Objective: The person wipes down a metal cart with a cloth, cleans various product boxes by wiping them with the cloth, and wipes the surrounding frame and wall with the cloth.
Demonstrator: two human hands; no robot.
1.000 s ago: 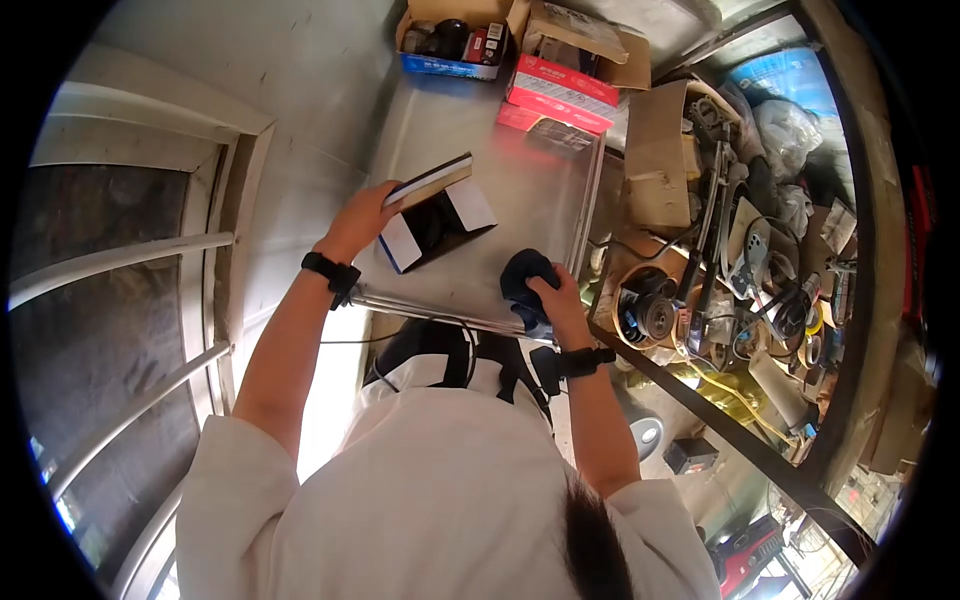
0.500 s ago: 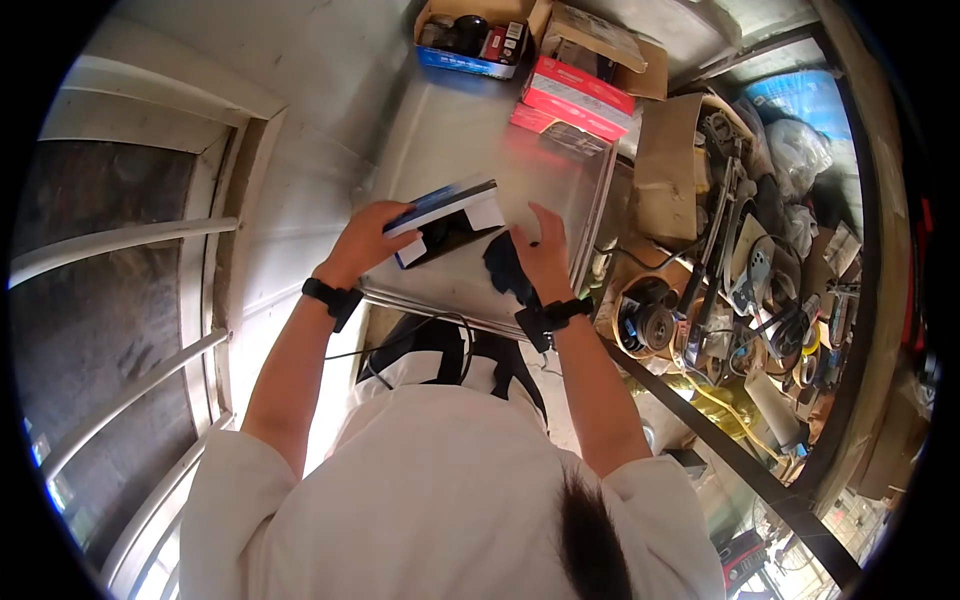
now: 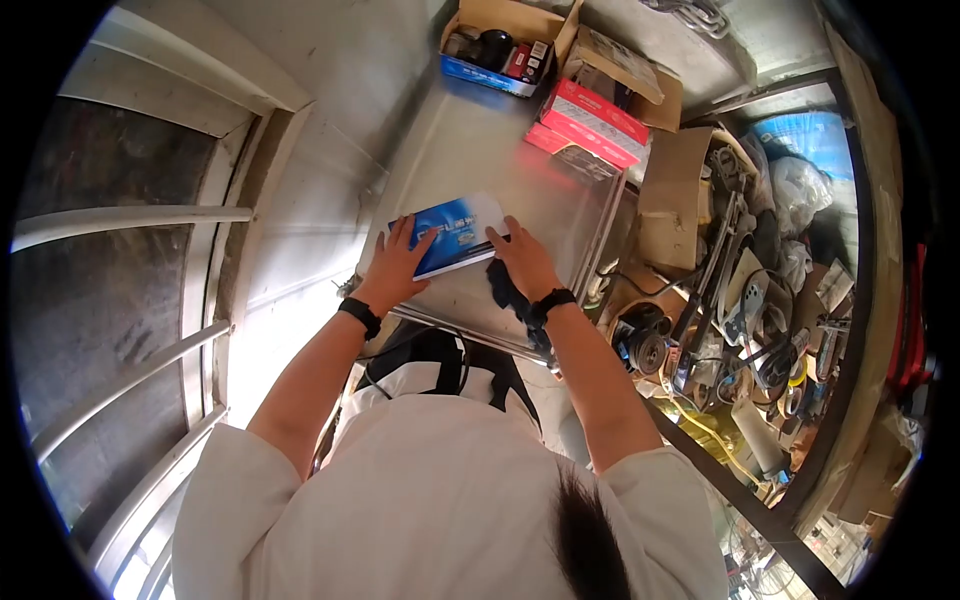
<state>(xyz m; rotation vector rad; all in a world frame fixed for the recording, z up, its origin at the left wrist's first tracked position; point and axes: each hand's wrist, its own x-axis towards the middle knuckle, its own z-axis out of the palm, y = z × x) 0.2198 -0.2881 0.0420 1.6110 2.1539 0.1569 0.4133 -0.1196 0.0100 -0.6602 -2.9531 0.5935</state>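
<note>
A blue-and-white cardboard box [image 3: 455, 232] lies on the metal tabletop in front of me, its printed blue face turned up. Its white right end [image 3: 487, 214] shows beside my right fingers. My left hand [image 3: 398, 265] grips the box's left end, fingers spread over the printed face and thumb along the near side. At the other end, my right hand [image 3: 522, 255] holds the white end between thumb and fingers. A crumpled black cloth-like item [image 3: 505, 288] lies under and beside my right hand. The inside of the box is hidden.
The metal table [image 3: 470, 140] has a raised rim. At its back stand an open blue box [image 3: 487, 76] of small parts and red boxes [image 3: 590, 120]. To the right, a shelf holds a cardboard carton [image 3: 675, 200], cables and tools. A barred window frame [image 3: 130, 220] is on the left.
The box has turned from open side showing to printed blue face up. My right hand has come from beside the box onto its right end; my left hand has shifted over its face.
</note>
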